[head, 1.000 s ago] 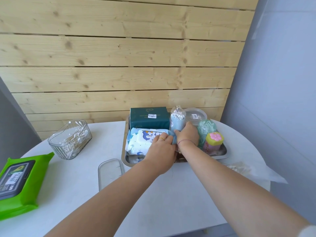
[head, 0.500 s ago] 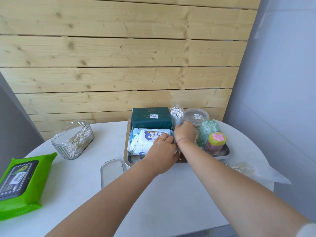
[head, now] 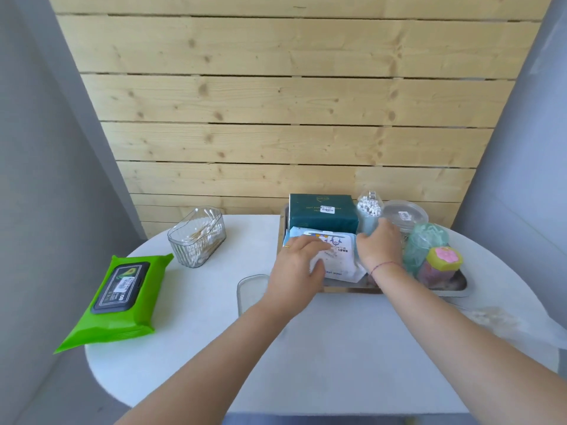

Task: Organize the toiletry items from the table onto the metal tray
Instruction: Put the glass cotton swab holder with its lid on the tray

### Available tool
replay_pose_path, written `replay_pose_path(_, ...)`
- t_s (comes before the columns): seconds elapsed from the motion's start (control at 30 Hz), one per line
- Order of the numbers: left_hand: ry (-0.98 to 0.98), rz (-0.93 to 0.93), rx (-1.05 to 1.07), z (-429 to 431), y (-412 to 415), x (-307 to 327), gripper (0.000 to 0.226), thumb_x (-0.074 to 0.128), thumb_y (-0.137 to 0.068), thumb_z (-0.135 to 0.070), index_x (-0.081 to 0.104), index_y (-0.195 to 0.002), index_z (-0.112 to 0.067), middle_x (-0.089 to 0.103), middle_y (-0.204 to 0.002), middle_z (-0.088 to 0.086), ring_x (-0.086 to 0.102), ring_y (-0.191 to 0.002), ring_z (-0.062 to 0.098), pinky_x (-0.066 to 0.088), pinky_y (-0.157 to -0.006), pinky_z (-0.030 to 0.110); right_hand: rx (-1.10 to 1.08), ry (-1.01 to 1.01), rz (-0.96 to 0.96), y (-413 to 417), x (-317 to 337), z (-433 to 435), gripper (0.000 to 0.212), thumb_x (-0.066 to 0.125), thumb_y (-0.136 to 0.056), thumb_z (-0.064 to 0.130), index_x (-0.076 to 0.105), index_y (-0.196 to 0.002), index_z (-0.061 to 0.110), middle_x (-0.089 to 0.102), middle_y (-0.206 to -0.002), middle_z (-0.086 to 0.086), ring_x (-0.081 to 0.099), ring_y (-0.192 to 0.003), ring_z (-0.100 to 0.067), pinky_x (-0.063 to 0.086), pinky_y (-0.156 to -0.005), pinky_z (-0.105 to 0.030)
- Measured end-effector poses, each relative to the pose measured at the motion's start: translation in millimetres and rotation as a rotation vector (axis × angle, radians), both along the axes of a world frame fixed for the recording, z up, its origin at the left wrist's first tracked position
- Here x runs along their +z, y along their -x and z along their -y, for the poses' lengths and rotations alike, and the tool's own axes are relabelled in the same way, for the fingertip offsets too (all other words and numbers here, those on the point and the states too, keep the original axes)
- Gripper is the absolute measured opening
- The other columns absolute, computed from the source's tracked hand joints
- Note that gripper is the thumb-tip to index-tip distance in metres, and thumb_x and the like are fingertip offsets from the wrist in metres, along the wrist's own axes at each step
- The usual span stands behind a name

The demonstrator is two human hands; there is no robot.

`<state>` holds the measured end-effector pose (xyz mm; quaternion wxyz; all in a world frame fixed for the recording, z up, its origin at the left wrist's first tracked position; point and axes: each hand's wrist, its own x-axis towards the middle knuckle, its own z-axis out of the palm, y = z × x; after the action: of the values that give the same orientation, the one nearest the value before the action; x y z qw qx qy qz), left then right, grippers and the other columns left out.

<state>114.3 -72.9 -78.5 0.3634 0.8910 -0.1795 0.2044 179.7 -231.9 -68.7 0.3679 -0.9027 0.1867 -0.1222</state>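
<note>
Pine-plank wall (head: 276,96); round white table (head: 337,348); metal tray (head: 457,291) at back

"BABY" on wipes pk (head: 333,256)

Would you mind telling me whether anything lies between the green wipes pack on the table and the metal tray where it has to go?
Yes. The clear lid lies flat on the table between the green wipes pack and the metal tray, and the left hand rests on the baby wipes pack at the tray's near-left corner. The tray itself already looks full.
</note>
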Motion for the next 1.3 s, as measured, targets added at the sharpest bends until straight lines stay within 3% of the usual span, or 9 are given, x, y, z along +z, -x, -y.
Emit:
replay_pose_path(0.07,0.124,0.057,0.172,-29.1,6.6,5.4,0.035,0.054,-0.082,-0.001,0.065,-0.112,-0.015,0.059,-0.116,-0.001,0.051,-0.11,0.019,0.035,-0.09,0.018,0.086,0.051,0.162,23.7,10.6,-12.7,0.044,0.051,-0.086,0.007,0.046,-0.129,0.004,0.045,-0.134,-0.015,0.045,-0.123,-0.032,0.037,-0.096,-0.036)
replay_pose_path(0.17,0.379,0.092,0.497,-74.2,15.7,11.0,0.043,0.055,-0.079,0.001,0.057,-0.12,-0.011,0.048,-0.119,0.0,0.046,-0.115,0.019,0.036,-0.091,0.022,0.306,0.095,0.372,58.1,18.5,-42.5,0.036,0.055,-0.081,0.003,0.056,-0.117,0.008,0.051,-0.122,-0.008,0.051,-0.115,-0.026,0.038,-0.09,-0.027)
replay_pose_path(0.3,0.543,-0.099,0.831,-115.6,13.0,4.1,0.064,0.066,-0.078,-0.006,0.04,-0.136,-0.004,0.038,-0.14,0.018,0.033,-0.129,0.031,0.027,-0.101,0.032,0.593,0.135,0.289,101.5,1.8,-100.0,0.03,0.062,-0.08,0.018,0.058,-0.108,0.011,0.056,-0.108,-0.004,0.056,-0.101,-0.025,0.045,-0.086,-0.032)
replay_pose_path(0.43,0.529,-0.234,0.804,-131.6,4.6,-13.8,0.085,0.069,-0.075,-0.007,0.021,-0.145,0.0,0.018,-0.153,0.021,0.017,-0.14,0.036,0.016,-0.113,0.041,0.703,0.383,0.096,130.3,-23.6,-144.0,0.056,0.062,-0.078,0.042,0.043,-0.126,0.018,0.044,-0.128,-0.001,0.046,-0.117,-0.023,0.038,-0.091,-0.028)
replay_pose_path(0.6,0.483,-0.235,0.694,-136.1,-12.1,-27.8,0.098,0.069,-0.077,-0.008,0.003,-0.149,-0.001,0.005,-0.158,0.018,0.007,-0.145,0.032,0.008,-0.116,0.036,0.592,0.537,0.141,141.9,-47.8,-161.6,0.08,0.075,-0.041,0.059,0.051,-0.106,0.019,0.062,-0.102,-0.001,0.065,-0.087,-0.023,0.054,-0.067,-0.026)
replay_pose_path(0.7,0.542,-0.217,0.704,-141.5,-23.6,-30.4,0.101,0.07,-0.079,-0.012,-0.002,-0.15,-0.003,0.01,-0.158,0.016,0.009,-0.145,0.031,0.01,-0.116,0.036,0.533,0.579,0.178,147.5,-50.9,-162.3,0.082,0.072,-0.043,0.064,0.051,-0.109,0.019,0.066,-0.11,-0.003,0.068,-0.096,-0.022,0.055,-0.075,-0.028)
replay_pose_path(0.93,0.56,-0.238,0.745,-135.3,-39.5,-40.3,0.07,0.075,-0.074,-0.022,0.04,-0.131,-0.001,0.049,-0.128,0.017,0.043,-0.124,0.034,0.035,-0.103,0.042,0.399,0.6,0.115,145.4,-57.4,-153.2,0.074,0.065,-0.051,0.063,0.061,-0.109,0.018,0.068,-0.105,-0.002,0.067,-0.088,-0.022,0.054,-0.069,-0.03)
replay_pose_path(1.2,0.643,-0.182,0.744,-129.4,-15.9,-32.4,0.061,0.073,-0.074,-0.015,0.043,-0.126,-0.002,0.052,-0.123,0.013,0.052,-0.111,0.03,0.039,-0.087,0.032,0.376,0.44,0.124,147.0,-56.2,-145.2,0.072,0.07,-0.043,0.047,0.055,-0.107,0.018,0.064,-0.082,0.004,0.065,-0.076,-0.021,0.053,-0.06,-0.03)
replay_pose_path(1.3,0.666,-0.169,0.71,-128.9,7.0,-19.9,0.059,0.073,-0.074,-0.015,0.043,-0.124,-0.004,0.054,-0.119,0.012,0.052,-0.104,0.026,0.039,-0.083,0.031,0.439,0.291,0.1,151.6,-45.2,-135.5,0.074,0.066,-0.065,0.035,0.041,-0.133,0.019,0.057,-0.116,-0.001,0.051,-0.112,-0.025,0.045,-0.09,-0.032)
